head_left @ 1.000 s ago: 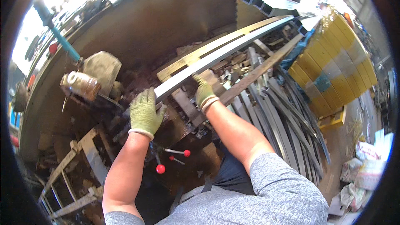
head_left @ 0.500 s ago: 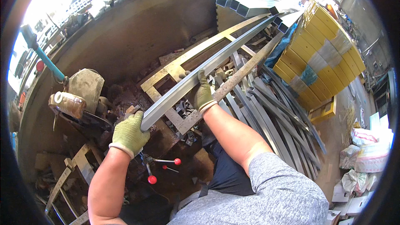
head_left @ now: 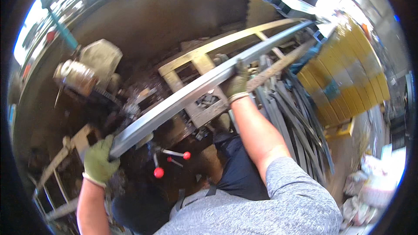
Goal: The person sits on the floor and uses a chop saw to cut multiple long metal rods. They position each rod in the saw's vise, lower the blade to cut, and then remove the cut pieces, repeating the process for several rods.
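1 close fisheye view, downward from head height

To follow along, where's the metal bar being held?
In the head view, the metal bar slants from the left hand at lower left, through the right hand, toward upper right.

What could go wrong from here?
1. Pinch: the right hand grips the metal bar over the pale frame; it could get caught between.
2. Snag: the bar's far end looks close to the open-ended tubes and might catch.
3. Slip: if the left hand loses the near end, it might hit the red knobs.
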Available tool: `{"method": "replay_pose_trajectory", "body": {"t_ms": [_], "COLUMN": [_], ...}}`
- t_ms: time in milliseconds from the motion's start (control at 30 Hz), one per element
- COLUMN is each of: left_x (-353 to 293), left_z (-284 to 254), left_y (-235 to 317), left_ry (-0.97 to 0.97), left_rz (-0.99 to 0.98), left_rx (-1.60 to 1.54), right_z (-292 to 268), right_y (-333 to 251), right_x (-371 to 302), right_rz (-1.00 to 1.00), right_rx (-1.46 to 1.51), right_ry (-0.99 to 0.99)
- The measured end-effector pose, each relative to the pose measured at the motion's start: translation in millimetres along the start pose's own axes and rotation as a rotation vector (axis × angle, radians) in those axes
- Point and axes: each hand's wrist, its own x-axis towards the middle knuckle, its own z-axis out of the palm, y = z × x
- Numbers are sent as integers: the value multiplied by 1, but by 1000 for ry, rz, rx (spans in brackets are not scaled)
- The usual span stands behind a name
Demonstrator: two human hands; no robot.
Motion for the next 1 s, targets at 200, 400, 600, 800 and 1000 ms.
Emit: {"method": "replay_pose_trajectory", "body": {"t_ms": [200,400,600,800,1000], "left_x": [-64,-122,-122,-110,-113], "left_z": [-26,-53,-9,36,55], "left_y": [-102,-156,-76,-132,-199], "left_ry": [-267,-229,120,188,46], "left_rz": [-277,-444,-215,-216,-398], "left_rx": [-243,-254,180,65,-152], "right_z": [15,43,90,117,91], "right_y": [63,133,160,155,111], "right_x": [-42,-92,-132,-134,-77], "right_rz": [360,596,543,699,-410], "right_rx": [61,-38,-299,-886,-1610], "right_ry": [-181,-8,84,-38,-492]}}
